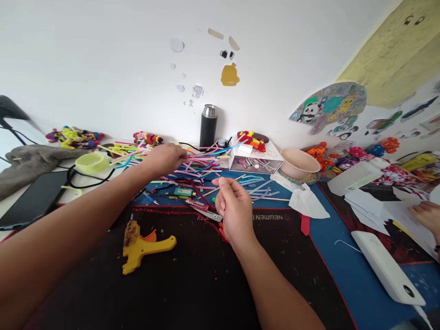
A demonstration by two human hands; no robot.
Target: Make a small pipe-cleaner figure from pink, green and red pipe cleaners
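Observation:
My left hand [167,158] reaches over a loose pile of thin coloured stems [206,159] that look like pipe cleaners or straws. Its fingers are bent down and pressed together at the pile; what they pinch is hidden. Closer to me, my right hand [236,211] is held above the mat with the fingers curled and the thumb against the index finger. Whatever may be between them is too small to name. Beside that hand lie scissors [210,213] and a red tinsel stem [168,212]. A yellow glue gun [140,247] rests on the black mat [192,284].
Behind the pile stand a black thermos [208,126] and a white box [256,160]. A beige bowl [300,162] is to their right. A phone [34,199] lies at left, a white corded device [388,266] at right. Another person's hand [426,214] is over papers at far right.

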